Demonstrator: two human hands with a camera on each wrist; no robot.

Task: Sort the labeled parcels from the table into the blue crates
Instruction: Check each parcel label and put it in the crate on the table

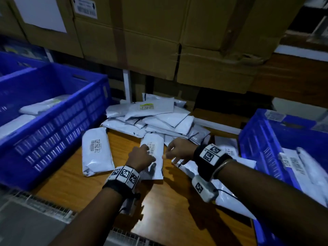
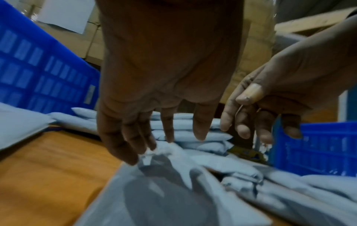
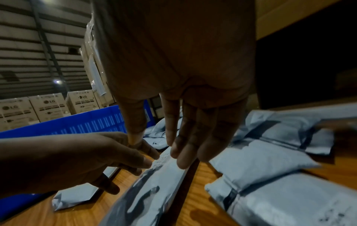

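A white labeled parcel (image 1: 158,144) (image 2: 164,191) (image 3: 150,191) lies on the wooden table (image 1: 168,201), barcode label up, its right edge slightly raised. My left hand (image 1: 147,150) (image 2: 154,137) (image 3: 115,156) touches its top near the label with fairly straight fingers, the thumb at the left edge. My right hand (image 1: 170,154) (image 3: 177,145) (image 2: 260,119) reaches in from the right, straight fingertips at the parcel's right edge. A left blue crate (image 1: 53,121) and a right blue crate (image 1: 262,148) each hold parcels.
A pile of several white parcels (image 1: 156,118) fills the back of the table. One labeled parcel (image 1: 96,150) lies alone near the left crate. More parcels (image 1: 229,197) lie under my right forearm. Big cardboard boxes (image 1: 159,41) loom behind.
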